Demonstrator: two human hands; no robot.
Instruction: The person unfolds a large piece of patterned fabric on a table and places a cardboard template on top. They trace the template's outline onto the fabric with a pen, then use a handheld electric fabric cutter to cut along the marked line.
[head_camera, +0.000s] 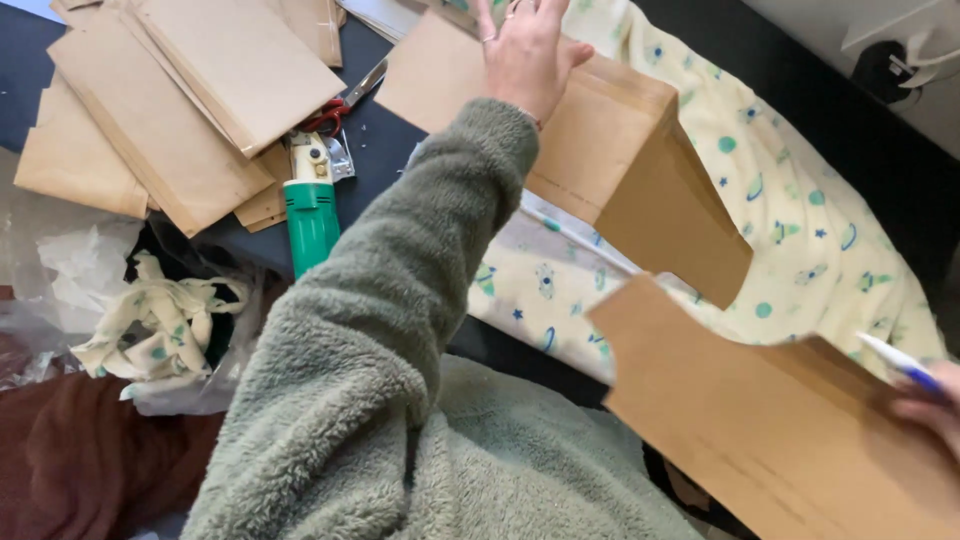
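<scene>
Your left hand (525, 55) lies flat, fingers spread, on the far brown pattern (600, 140) over the printed fabric (800, 230), your right hand (930, 405) pinches a pen (900, 362) at the near pattern (780, 430); fabric appears uncut.

a loose stack of brown paper pieces (170, 100) fills the upper left of the frame. just right of it lies a green and cream electric cutter (311, 205), with red-handled scissors (345, 105) above it. at the left edge sit printed fabric scraps (165, 330) on crumpled clear plastic (70, 260).
</scene>
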